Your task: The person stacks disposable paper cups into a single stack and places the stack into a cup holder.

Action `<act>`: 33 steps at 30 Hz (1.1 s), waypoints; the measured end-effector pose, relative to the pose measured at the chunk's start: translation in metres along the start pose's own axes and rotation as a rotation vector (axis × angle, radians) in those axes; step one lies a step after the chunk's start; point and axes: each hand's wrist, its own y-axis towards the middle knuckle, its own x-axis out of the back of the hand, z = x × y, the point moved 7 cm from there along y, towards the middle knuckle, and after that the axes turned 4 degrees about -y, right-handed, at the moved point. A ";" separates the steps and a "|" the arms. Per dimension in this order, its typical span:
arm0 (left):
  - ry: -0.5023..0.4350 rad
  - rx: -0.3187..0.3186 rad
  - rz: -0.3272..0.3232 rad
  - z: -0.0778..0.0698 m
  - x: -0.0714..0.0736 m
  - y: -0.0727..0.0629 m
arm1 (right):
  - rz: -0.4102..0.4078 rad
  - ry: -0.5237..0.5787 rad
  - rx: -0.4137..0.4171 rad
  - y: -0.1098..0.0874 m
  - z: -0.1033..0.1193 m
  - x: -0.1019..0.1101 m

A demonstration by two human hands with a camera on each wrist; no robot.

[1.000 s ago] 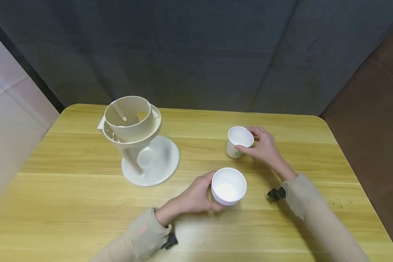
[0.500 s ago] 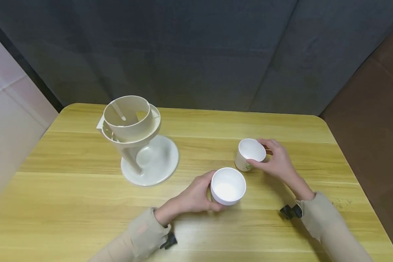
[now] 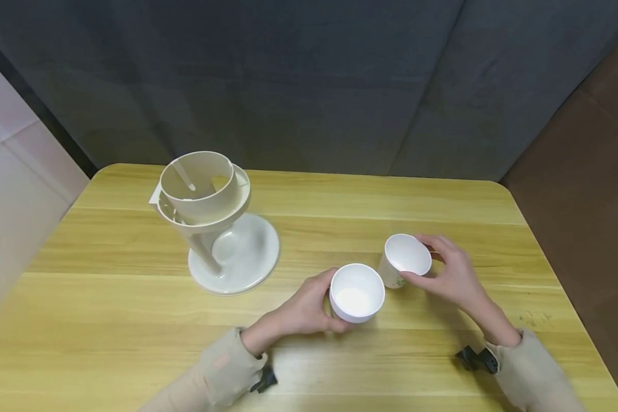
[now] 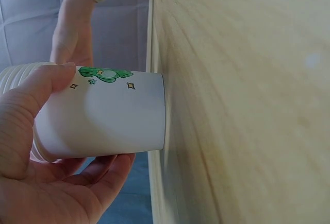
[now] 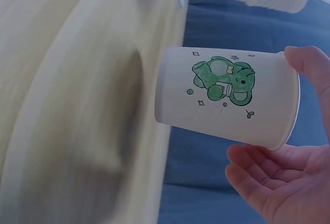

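Note:
My left hand (image 3: pixel 306 308) grips a stack of nested white paper cups (image 3: pixel 356 294) near its rims. Several rims show one behind another in the left wrist view, and the bottom cup (image 4: pixel 113 113), printed with a green design, stands upright on or very near the table. To its right, my right hand (image 3: pixel 455 277) pinches a single white paper cup (image 3: pixel 408 257) near the rim between thumb and fingers. A green cartoon bear (image 5: pixel 227 80) is printed on that cup. It hangs a little above the table, slightly tilted, close to the stack; its inside looks bare.
A cream plastic stand (image 3: pixel 201 213), with an open cylinder set in a ring, stands at the left on a round white base (image 3: pixel 257 257). All of it sits on a wooden table (image 3: pixel 134 326). A dark curtain (image 3: pixel 309 86) hangs behind the table's far edge.
My right hand has brought the single paper cup nearer and to the right, from behind the stack to beside it. My left hand and the stack have stayed nearly still.

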 end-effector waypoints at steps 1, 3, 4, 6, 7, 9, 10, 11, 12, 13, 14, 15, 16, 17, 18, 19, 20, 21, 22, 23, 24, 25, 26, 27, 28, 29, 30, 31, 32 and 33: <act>-0.001 0.001 0.002 0.000 0.000 0.000 | 0.001 0.000 -0.003 -0.001 0.002 0.003; -0.001 0.003 0.004 0.001 -0.001 0.000 | 0.004 0.000 -0.019 -0.004 0.006 0.008; 0.000 0.003 0.004 0.001 -0.001 0.000 | 0.009 0.003 -0.029 -0.005 0.009 0.011; 0.002 0.003 0.004 0.001 -0.001 0.000 | 0.010 0.009 -0.045 -0.007 0.014 0.018; 0.003 0.003 0.004 0.001 -0.001 0.000 | 0.008 0.010 -0.050 -0.007 0.017 0.022; 0.003 0.005 0.004 0.002 -0.001 0.000 | 0.006 0.013 -0.056 -0.007 0.024 0.029; 0.003 0.005 0.004 0.002 -0.001 0.001 | 0.003 0.014 -0.054 -0.007 0.028 0.032; 0.002 0.008 0.005 0.003 -0.001 0.001 | -0.002 0.013 -0.048 -0.007 0.032 0.035; 0.002 0.009 0.005 0.003 -0.001 0.001 | -0.007 0.018 -0.042 -0.007 0.036 0.038; 0.002 0.010 0.005 0.003 -0.001 0.001 | -0.010 0.023 -0.035 -0.006 0.040 0.041; 0.004 0.007 0.005 0.003 -0.001 0.001 | -0.013 0.028 -0.026 -0.006 0.044 0.043; 0.004 0.009 0.006 0.003 -0.001 0.001 | -0.017 0.027 -0.018 -0.005 0.048 0.045; 0.004 0.007 0.005 0.003 -0.001 0.001 | -0.020 0.027 -0.008 -0.005 0.052 0.047; 0.003 0.010 0.006 0.003 -0.001 0.001 | -0.020 0.027 0.003 -0.004 0.055 0.049; 0.004 0.009 0.006 0.003 -0.001 0.001 | -0.021 0.026 0.015 -0.004 0.059 0.051; 0.005 0.007 0.006 0.004 -0.001 0.001 | -0.021 0.026 0.027 -0.003 0.063 0.053; 0.007 0.004 0.005 0.004 -0.001 0.001 | -0.022 0.023 0.041 -0.002 0.067 0.055; 0.007 0.006 0.005 0.003 -0.001 0.000 | -0.022 0.021 0.055 -0.001 0.071 0.057; 0.007 0.003 0.005 0.003 -0.001 0.000 | -0.023 0.023 0.072 0.000 0.075 0.058; 0.007 0.003 0.005 0.003 -0.001 0.000 | -0.024 0.027 0.089 0.001 0.079 0.060; 0.007 0.000 0.004 0.003 -0.001 0.001 | -0.025 0.034 0.103 0.002 0.083 0.062; 0.007 -0.001 0.004 0.003 -0.001 0.000 | -0.025 0.043 0.116 0.002 0.087 0.063; 0.005 0.001 0.005 0.002 -0.001 0.001 | -0.025 0.052 0.130 0.003 0.091 0.064; 0.003 0.001 0.005 0.002 -0.001 0.000 | -0.023 0.066 0.142 0.004 0.095 0.065; -0.002 0.006 0.007 0.002 -0.001 0.001 | -0.021 0.081 0.152 0.005 0.099 0.066; -0.006 0.011 0.008 0.003 -0.001 0.001 | -0.016 0.099 0.163 0.006 0.103 0.066; -0.009 0.016 0.009 0.003 -0.001 0.001 | -0.007 0.119 0.169 0.007 0.106 0.065; -0.011 0.019 0.009 0.003 -0.001 0.001 | 0.001 0.136 0.181 0.008 0.110 0.064; -0.012 0.023 0.010 0.003 -0.001 0.001 | 0.010 0.150 0.190 0.009 0.114 0.062; -0.013 0.025 0.012 0.003 -0.001 0.001 | 0.021 0.162 0.198 0.010 0.117 0.059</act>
